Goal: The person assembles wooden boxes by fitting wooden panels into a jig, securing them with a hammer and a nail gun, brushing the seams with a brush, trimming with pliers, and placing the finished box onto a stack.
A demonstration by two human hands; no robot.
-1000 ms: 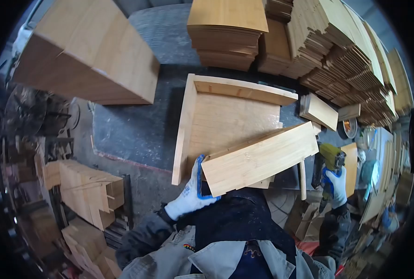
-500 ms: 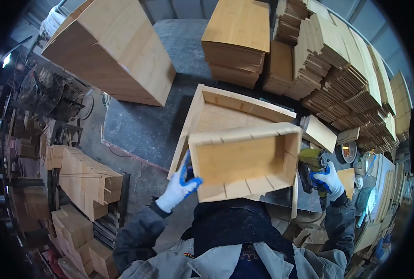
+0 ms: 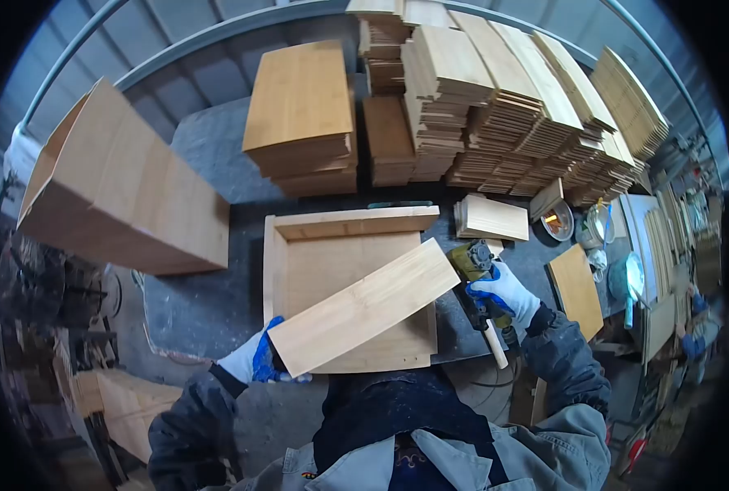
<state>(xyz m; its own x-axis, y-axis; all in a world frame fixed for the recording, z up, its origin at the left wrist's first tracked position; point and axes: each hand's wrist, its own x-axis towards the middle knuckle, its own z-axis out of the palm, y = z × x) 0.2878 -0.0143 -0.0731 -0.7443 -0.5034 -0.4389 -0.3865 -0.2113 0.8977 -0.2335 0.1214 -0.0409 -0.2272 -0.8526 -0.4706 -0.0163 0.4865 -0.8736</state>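
A small wooden box (image 3: 364, 309) is held on edge, with one long flat side facing me; its hollow is hidden. My left hand (image 3: 255, 357), in a white and blue glove, grips its left end, the fingers partly behind it. My right hand (image 3: 505, 295), gloved alike, is wrapped round the handle of a green and black nail gun (image 3: 472, 260). The gun's head is close to the box's right end; I cannot tell whether they touch. Beneath the box lies a larger wooden frame with a bottom panel (image 3: 275, 274) on the dark workbench (image 3: 192, 315).
A tall wooden carcass (image 3: 135, 196) stands at the left of the bench. Stacked boards (image 3: 299, 98) and piles of slotted panels (image 3: 495, 90) line the back. Short boards (image 3: 495, 219), a metal bowl (image 3: 557, 222) and a leaning panel (image 3: 575, 290) are at right.
The small box has turned from hollow side up to flat side facing me, and now slants up to the right. Both hands moved with it. My view has swung to the right.
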